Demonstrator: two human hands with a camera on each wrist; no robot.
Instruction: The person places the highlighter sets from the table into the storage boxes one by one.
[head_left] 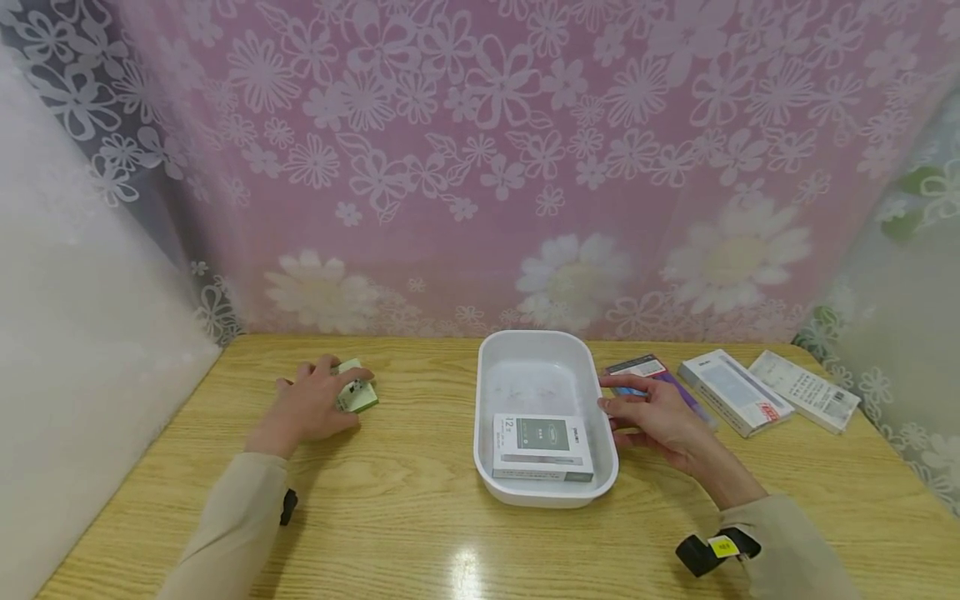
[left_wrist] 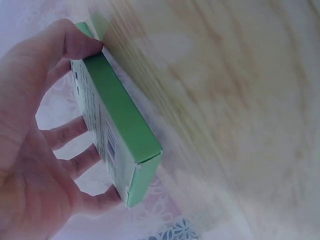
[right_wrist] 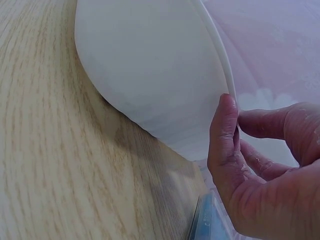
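Note:
On the left of the table, my left hand grips a small green box. In the left wrist view, the thumb presses the green side of the box and the fingertips lie along its printed, barcoded face. At the centre stands a white plastic bin, its rim held at the right side by the fingers of my right hand. Up close, the right fingertips pinch the rim of the bin. A white-and-grey box marked "12" lies flat inside, at the near end.
Right of the bin lie a purple-and-blue package, partly behind the right hand, a white box with a red label and another white box with a barcode. A flowered pink curtain hangs along the table's back edge.

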